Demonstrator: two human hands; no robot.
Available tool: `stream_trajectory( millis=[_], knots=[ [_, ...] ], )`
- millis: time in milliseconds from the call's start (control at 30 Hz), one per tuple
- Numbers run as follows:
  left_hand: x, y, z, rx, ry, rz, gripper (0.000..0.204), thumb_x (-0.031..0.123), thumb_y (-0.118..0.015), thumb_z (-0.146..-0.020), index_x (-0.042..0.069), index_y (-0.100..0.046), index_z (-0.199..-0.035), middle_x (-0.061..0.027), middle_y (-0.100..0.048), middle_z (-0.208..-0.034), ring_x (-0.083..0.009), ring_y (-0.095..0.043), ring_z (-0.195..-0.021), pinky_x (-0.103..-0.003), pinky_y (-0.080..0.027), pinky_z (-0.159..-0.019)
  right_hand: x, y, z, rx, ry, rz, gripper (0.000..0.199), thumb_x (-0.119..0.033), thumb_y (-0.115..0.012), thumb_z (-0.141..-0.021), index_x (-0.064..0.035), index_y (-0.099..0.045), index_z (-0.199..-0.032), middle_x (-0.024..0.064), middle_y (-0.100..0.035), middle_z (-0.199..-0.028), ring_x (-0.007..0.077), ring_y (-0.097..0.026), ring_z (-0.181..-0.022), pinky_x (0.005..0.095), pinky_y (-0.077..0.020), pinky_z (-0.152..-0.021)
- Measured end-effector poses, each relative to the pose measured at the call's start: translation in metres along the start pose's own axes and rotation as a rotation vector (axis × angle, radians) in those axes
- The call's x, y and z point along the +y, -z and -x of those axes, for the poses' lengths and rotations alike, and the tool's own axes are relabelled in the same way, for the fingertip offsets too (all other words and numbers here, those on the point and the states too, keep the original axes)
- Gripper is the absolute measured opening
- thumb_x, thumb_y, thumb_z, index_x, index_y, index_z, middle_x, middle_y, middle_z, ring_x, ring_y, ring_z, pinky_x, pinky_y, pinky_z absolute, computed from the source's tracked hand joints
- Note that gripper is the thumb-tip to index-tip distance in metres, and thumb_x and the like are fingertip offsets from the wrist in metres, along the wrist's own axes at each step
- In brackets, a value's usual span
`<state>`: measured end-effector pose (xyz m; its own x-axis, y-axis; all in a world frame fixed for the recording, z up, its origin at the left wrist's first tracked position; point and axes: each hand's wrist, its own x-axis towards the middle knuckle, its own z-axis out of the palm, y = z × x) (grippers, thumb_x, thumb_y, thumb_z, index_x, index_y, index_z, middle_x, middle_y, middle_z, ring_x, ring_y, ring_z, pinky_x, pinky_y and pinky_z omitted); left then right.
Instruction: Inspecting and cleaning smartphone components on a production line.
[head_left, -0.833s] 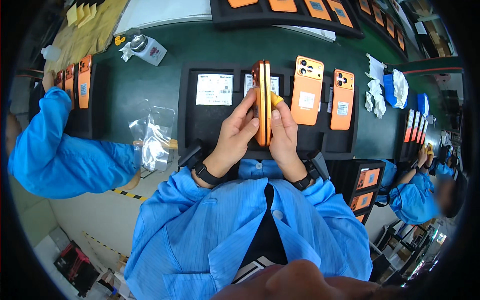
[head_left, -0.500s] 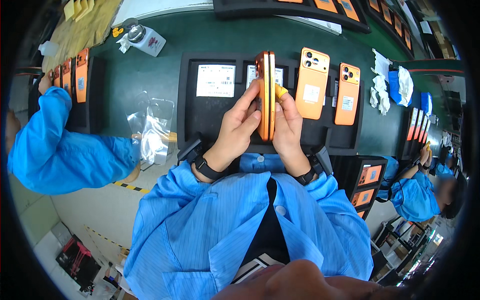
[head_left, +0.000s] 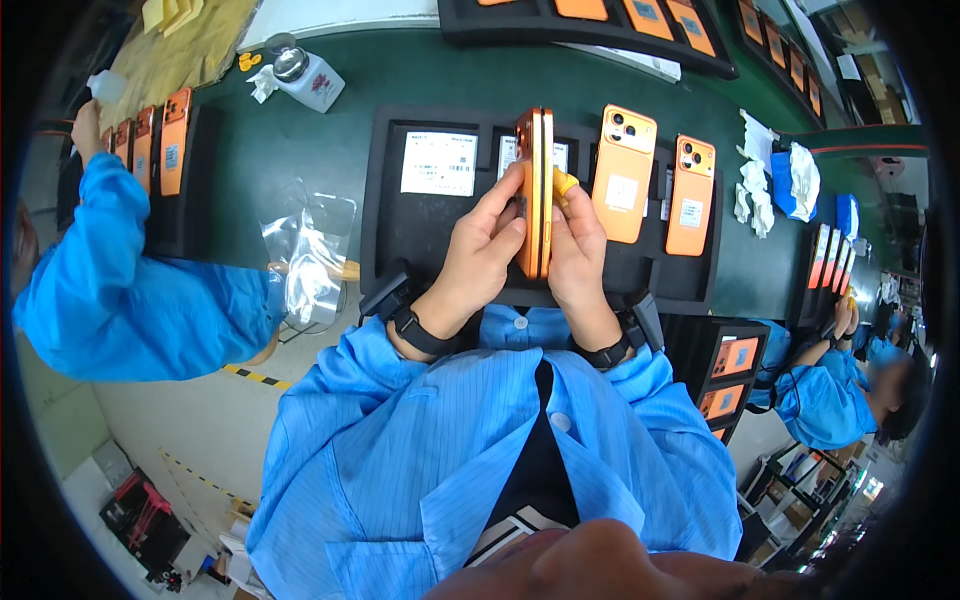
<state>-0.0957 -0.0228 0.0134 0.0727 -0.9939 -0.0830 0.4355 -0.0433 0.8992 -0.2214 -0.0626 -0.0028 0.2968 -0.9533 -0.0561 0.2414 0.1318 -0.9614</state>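
Note:
Two orange phones stand edge-on, face against face or back, in front of me: a left phone (head_left: 526,225) and a right phone (head_left: 546,215). My left hand (head_left: 477,255) is closed on the left one, thumb and fingers along its side. Around the right one my right hand (head_left: 577,255) is closed, with a yellow finger cot (head_left: 563,184) on one finger. Both hands are over a black tray (head_left: 405,250). In its right part lie two more orange phones, a larger one (head_left: 621,170) and a smaller one (head_left: 690,200), each with a white label. A white printed label sheet (head_left: 440,163) lies at the tray's left.
Left of the tray is clear plastic film (head_left: 308,240). A pump bottle (head_left: 308,78) stands at the back left. Crumpled tissues (head_left: 757,190) and a blue-and-white pack (head_left: 795,182) are on the right. More trays of phones (head_left: 590,22) sit behind. Co-workers in blue sleeves (head_left: 130,310) are on both sides.
My hands keep the two phones pressed together, almost unmoved. The view has shifted slightly. At the left, the co-worker's raised hand has moved away from the upright phones.

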Motion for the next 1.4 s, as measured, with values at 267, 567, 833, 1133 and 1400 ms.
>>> stream_trajectory(
  millis=[267, 567, 833, 1133, 1400],
  knots=[
    [-0.003, -0.001, 0.002, -0.009, -0.066, -0.064, 0.058, -0.008, -0.041, -0.096, -0.004, -0.031, -0.152, -0.0158, -0.04, -0.154, -0.0198, -0.051, -0.132, -0.029, -0.04, -0.108, -0.008, -0.003, 0.004, -0.027, 0.07, 0.059, 0.043, 0.005, -0.036, -0.1, 0.0052, -0.041, -0.142, 0.016, -0.056, -0.135, 0.0233, -0.055, -0.128, 0.034, -0.0425, -0.108],
    [-0.004, -0.003, 0.004, -0.029, -0.176, -0.065, 0.058, -0.01, -0.039, -0.096, -0.005, -0.03, -0.152, -0.0182, -0.032, -0.159, -0.0256, -0.04, -0.142, -0.035, -0.032, -0.116, -0.01, -0.006, 0.006, -0.025, 0.183, 0.054, 0.045, 0.005, -0.037, -0.099, 0.0056, -0.039, -0.144, 0.0169, -0.053, -0.139, 0.0238, -0.052, -0.131, 0.0358, -0.0403, -0.11],
    [0.011, -0.005, -0.009, -0.082, -0.371, -0.064, 0.051, -0.011, -0.038, -0.096, -0.006, -0.037, -0.146, -0.0198, -0.032, -0.158, -0.0266, -0.038, -0.143, -0.037, -0.03, -0.118, -0.025, -0.012, -0.006, -0.009, 0.307, -0.005, 0.045, 0.005, -0.039, -0.099, 0.0053, -0.04, -0.143, 0.0144, -0.054, -0.137, 0.0219, -0.05, -0.132, 0.0336, -0.0389, -0.11],
    [-0.001, -0.003, 0.006, -0.055, -0.405, 0.08, 0.039, -0.01, -0.043, -0.096, 0.003, -0.041, -0.133, -0.0216, -0.04, -0.151, -0.0285, -0.035, -0.145, -0.043, -0.032, -0.118, -0.018, -0.009, 0.015, 0.02, 0.408, 0.137, 0.043, 0.005, -0.041, -0.1, 0.0066, -0.041, -0.144, 0.0141, -0.056, -0.135, 0.0195, -0.056, -0.123, 0.0314, -0.0443, -0.103],
    [0.008, -0.004, 0.005, -0.04, -0.396, 0.064, 0.044, -0.007, -0.047, -0.094, 0.003, -0.041, -0.136, -0.0203, -0.041, -0.151, -0.0296, -0.037, -0.144, -0.046, -0.034, -0.116, -0.023, -0.007, 0.013, -0.005, 0.432, 0.131, 0.043, 0.006, -0.042, -0.1, 0.0069, -0.042, -0.142, 0.016, -0.057, -0.136, 0.0224, -0.057, -0.125, 0.0327, -0.0459, -0.102]
  ],
)
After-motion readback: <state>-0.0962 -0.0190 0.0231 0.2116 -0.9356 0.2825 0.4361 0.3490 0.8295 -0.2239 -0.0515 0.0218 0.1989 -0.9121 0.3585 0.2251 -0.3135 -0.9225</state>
